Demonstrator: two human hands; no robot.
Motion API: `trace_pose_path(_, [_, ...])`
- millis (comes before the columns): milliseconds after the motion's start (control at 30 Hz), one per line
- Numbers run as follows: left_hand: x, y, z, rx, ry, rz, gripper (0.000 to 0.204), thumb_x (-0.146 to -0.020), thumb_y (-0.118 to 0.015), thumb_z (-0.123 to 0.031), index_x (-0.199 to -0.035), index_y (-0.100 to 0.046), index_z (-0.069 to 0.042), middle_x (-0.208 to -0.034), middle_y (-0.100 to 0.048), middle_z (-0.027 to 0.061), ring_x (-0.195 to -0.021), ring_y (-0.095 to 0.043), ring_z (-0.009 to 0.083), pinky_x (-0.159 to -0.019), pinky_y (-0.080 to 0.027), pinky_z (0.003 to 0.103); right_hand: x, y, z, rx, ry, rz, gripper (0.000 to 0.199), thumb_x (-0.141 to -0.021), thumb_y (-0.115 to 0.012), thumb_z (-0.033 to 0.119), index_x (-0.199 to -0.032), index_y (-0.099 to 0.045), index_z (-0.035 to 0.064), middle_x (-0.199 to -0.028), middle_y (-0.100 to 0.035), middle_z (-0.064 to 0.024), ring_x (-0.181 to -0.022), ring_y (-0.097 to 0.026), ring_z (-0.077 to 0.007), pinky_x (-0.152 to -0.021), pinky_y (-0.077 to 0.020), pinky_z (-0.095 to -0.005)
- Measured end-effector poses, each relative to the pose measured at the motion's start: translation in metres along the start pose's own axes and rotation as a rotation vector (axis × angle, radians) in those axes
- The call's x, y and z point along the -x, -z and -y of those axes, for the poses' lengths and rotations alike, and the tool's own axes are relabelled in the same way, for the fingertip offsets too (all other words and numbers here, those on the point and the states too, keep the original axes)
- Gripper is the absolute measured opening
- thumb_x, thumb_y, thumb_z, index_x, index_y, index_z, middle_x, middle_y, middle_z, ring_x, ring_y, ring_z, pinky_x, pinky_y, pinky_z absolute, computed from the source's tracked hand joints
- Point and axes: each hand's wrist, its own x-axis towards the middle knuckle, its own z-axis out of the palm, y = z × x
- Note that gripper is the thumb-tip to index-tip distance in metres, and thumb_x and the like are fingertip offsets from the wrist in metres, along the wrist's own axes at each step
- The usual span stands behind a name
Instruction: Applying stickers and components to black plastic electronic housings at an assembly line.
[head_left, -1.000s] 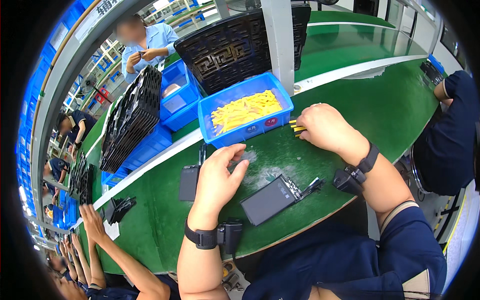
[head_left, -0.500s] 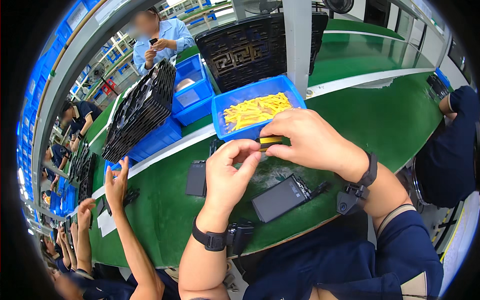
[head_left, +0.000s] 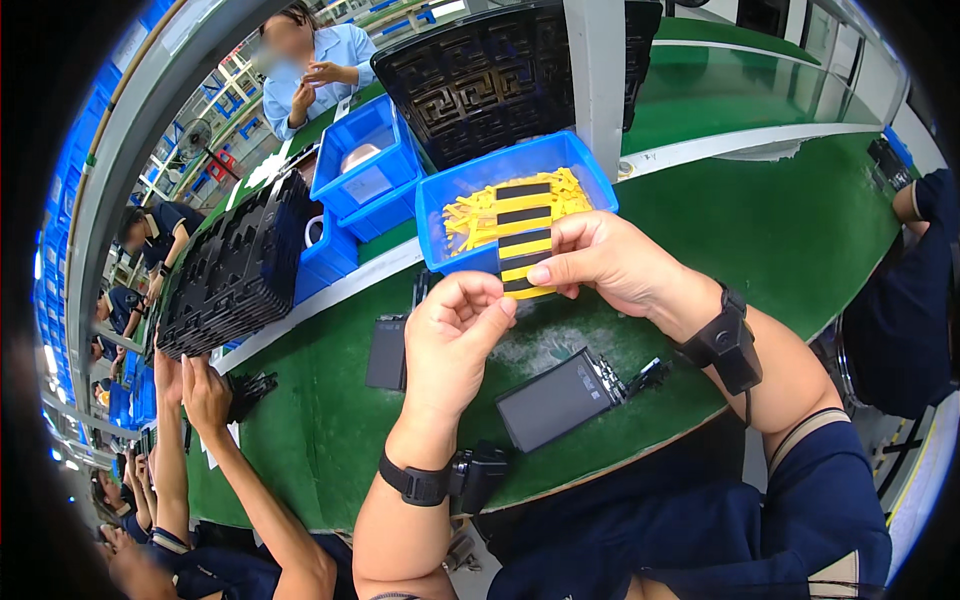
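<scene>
Yellow backing sheet (head_left: 524, 238) carrying black strips, raised over the green bench (head_left: 760, 230), its upper part overlapping the blue bin (head_left: 440, 205) of yellow slips. I read my right hand (head_left: 600, 262) as pinching the sheet's right edge, thumb in front, fingers closed behind it. My left hand (head_left: 455, 335), at seven o'clock from the sheet, has thumb and forefinger drawn together at the sheet's lower left corner; whether they already grip a strip I cannot tell.

At six o'clock from the sheet lies a dark flat device (head_left: 556, 398) on the bench, connector end toward three o'clock, with no strip visible on its face. A second dark panel (head_left: 387, 352) lies at nine o'clock from it.

Judged from this, I place the work early: the sheet is picked up and presented, several strips remain on it, and peeling and sticking onto the device are not yet done.

Black trays (head_left: 232, 268) are stacked at ten o'clock; a neighbour's hands (head_left: 195, 385) reach in below them.
</scene>
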Motion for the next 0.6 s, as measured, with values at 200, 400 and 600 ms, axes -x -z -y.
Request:
trace_pose_path(200, [0.001, 0.007, -0.005, 0.153, 0.043, 0.160, 0.027, -0.080, -0.063, 0.000, -0.104, -0.051, -0.003, -0.076, -0.058, 0.0015, -0.068, -0.056, 0.0071, -0.064, -0.045, 0.019, 0.000, -0.004, -0.005, 0.229, -0.001, -0.028, 0.024, -0.075, -0.071, 0.008, -0.097, -0.064, 0.0015, -0.084, -0.065, -0.0033, -0.068, -0.056, -0.0066, -0.054, -0.0418, -0.0184])
trace_pose_path(400, [-0.008, 0.027, 0.005, -0.912, 0.150, 0.131, 0.019, -0.071, -0.066, -0.007, -0.087, -0.059, 0.000, -0.075, -0.060, 0.0078, -0.067, -0.060, 0.0175, -0.062, -0.047, 0.028, 0.005, -0.003, 0.006, 0.226, 0.196, -0.214, 0.024, -0.076, -0.071, 0.014, -0.096, -0.065, 0.0018, -0.077, -0.063, -0.0013, -0.058, -0.050, -0.0022, -0.051, -0.0398, -0.0175])
trace_pose_path(600, [0.013, -0.008, -0.024, -0.842, -0.172, 0.190, 0.034, -0.065, -0.076, -0.019, -0.089, -0.060, -0.001, -0.078, -0.058, 0.0088, -0.067, -0.055, 0.0169, -0.062, -0.046, 0.029, 0.010, -0.012, 0.010, 0.215, 0.379, -0.228, 0.020, -0.078, -0.066, 0.003, -0.096, -0.062, -0.0045, -0.094, -0.062, -0.0063, -0.078, -0.056, -0.0091, -0.071, -0.0461, -0.0224])
